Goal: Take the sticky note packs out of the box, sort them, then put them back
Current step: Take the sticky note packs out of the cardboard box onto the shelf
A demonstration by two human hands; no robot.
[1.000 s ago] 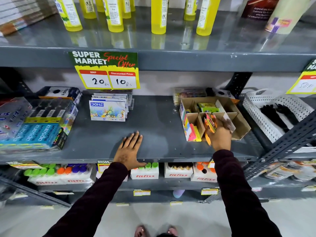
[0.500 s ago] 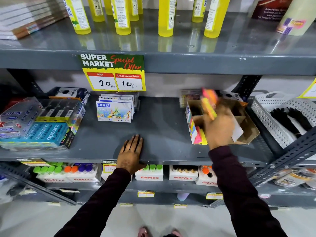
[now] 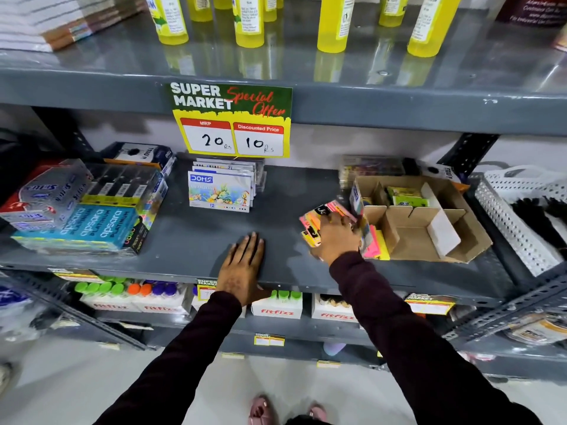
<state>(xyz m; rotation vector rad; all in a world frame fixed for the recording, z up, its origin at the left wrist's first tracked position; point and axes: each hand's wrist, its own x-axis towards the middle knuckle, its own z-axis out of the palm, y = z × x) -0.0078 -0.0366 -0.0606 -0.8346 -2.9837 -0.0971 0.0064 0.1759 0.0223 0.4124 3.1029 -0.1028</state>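
An open brown cardboard box (image 3: 429, 237) with dividers sits on the right of the grey middle shelf (image 3: 190, 240). Green sticky note packs (image 3: 405, 197) lie in its back compartment. Pink and yellow packs (image 3: 379, 243) stand against its left front side. My right hand (image 3: 336, 237) grips a bundle of pink and orange sticky note packs (image 3: 316, 219) just left of the box, low over the shelf. My left hand (image 3: 244, 268) rests flat on the shelf's front edge, fingers spread, holding nothing.
DOMS pastel boxes (image 3: 221, 191) stand at the shelf's middle back, and pencil boxes (image 3: 92, 222) are stacked at the left. A white perforated basket (image 3: 521, 228) is to the right of the box. Yellow bottles (image 3: 245, 23) line the upper shelf, with a price sign (image 3: 233, 121) below.
My right hand lifted the sticky note packs out of the box and carried them left and down to the shelf beside it. The left hand stayed put.
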